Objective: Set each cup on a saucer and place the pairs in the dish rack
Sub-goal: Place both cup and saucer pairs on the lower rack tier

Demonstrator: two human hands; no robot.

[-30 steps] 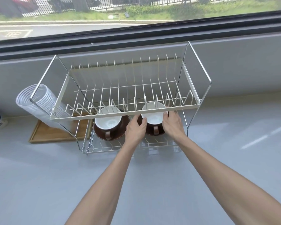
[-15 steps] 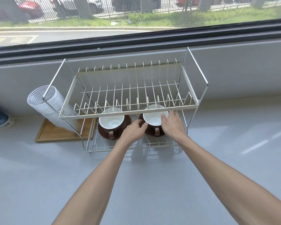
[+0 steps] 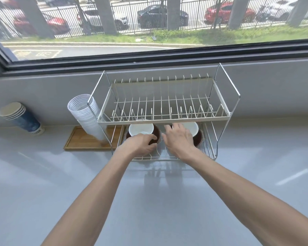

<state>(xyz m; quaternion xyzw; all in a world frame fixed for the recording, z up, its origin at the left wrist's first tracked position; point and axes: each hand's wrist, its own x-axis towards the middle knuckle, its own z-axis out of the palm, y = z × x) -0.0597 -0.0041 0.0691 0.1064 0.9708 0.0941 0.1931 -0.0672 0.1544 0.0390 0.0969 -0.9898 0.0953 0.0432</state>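
Note:
The two-tier wire dish rack (image 3: 164, 119) stands against the wall under the window. Its lower tier holds two brown cups with white insides, each on a brown saucer. My left hand (image 3: 140, 144) lies at the front of the left cup (image 3: 140, 129), fingers curled against the cup's front and the left saucer (image 3: 127, 135); a grip does not show. My right hand (image 3: 178, 139) is open with its fingers spread, reaching in between the two pairs, and covers the left part of the right cup (image 3: 191, 127) and right saucer (image 3: 199, 139).
A tilted stack of white plastic cups (image 3: 85, 114) leans over a wooden tray (image 3: 78, 142) just left of the rack. Stacked blue paper cups (image 3: 21, 118) lie further left by the wall. The rack's upper tier holds nothing. A grey counter (image 3: 149, 201) spreads in front.
Both hands were on the right cup and saucer. My left hand has shifted left to the front of the left cup, and my right hand has opened. The view has tilted up.

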